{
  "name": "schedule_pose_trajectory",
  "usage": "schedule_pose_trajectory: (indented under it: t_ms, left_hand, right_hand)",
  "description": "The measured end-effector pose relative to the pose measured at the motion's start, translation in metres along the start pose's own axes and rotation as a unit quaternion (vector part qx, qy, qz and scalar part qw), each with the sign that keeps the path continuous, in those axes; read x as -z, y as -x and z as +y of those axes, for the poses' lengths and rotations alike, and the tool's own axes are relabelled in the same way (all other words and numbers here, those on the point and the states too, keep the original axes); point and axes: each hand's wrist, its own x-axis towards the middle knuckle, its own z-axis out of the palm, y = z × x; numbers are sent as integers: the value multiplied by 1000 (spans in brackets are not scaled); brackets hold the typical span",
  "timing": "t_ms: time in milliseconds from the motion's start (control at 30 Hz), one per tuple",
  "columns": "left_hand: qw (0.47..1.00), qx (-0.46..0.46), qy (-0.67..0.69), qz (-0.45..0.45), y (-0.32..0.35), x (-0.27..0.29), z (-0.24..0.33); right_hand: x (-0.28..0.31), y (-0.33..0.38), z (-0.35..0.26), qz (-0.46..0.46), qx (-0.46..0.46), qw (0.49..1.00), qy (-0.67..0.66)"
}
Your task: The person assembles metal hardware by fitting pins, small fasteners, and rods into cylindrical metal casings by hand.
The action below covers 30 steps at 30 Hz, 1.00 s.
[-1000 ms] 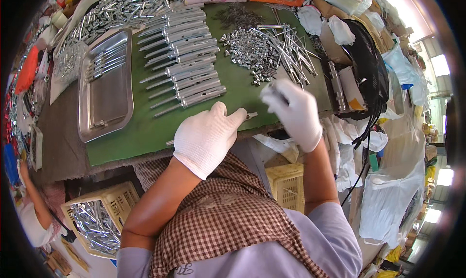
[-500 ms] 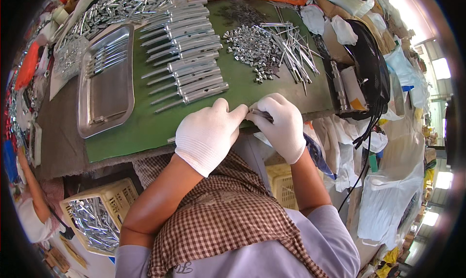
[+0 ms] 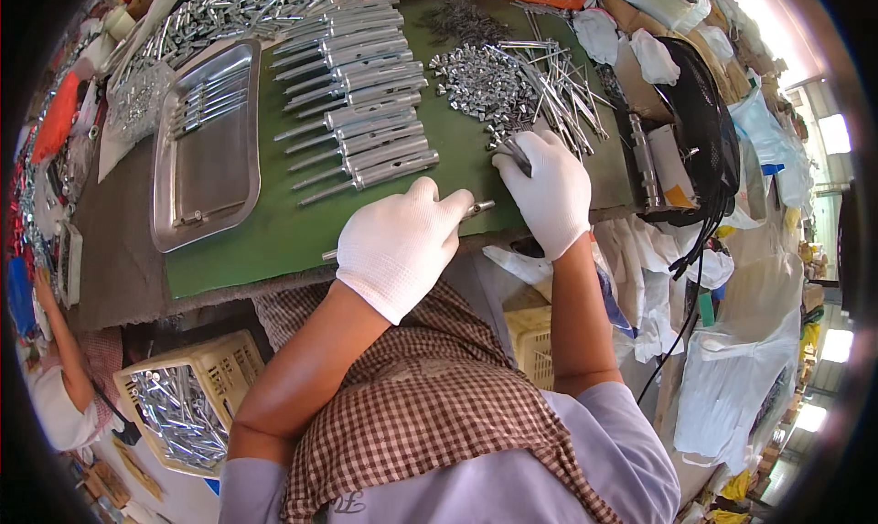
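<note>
Many small silver pieces and loose rods crowd the right hand.

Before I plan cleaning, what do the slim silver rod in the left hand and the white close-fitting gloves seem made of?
The slim silver rod looks like smooth metal, probably steel: its exposed end catches light.
The white close-fitting gloves look like matte knitted fabric, with fine ribbing; fibre unclear.

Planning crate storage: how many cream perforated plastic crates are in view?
2: left crate, beside the brown-checked cloth apron, holding long silvery metal pieces; right crate, partly hidden by the apron and the person's right forearm. Others may be hidden.
</note>
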Motion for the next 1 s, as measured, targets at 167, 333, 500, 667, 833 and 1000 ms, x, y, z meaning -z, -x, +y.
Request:
schedule_pose_trajectory:
  t_ms: [167, 333, 500, 667, 833, 1000]
  left_hand:
    - [1000, -1, 3, 0, 2, 0, -4]
    - [1000, 4, -2, -3, 2, 2, -1]
    - [1000, -9, 23, 17, 3, 0, -3]
    - [1000, -20, 13, 18, 3, 0, -4]
    - [999, -35, -28, -2, 2, -3, -10]
    - [997, -47, -31, -45, -3, 2, -9]
  right_hand:
    - [8, 24, -1, -26, 74, 982, -169]
    - [3, 34, -10, -21, 132, 979, -153]
    - [3, 35, -12, -38, 126, 989, -71]
    - [5, 32, -12, -74, 91, 985, -129]
    - [7, 29, -11, -104, 57, 984, -136]
    - [10, 16, -18, -59, -46, 829, -554]
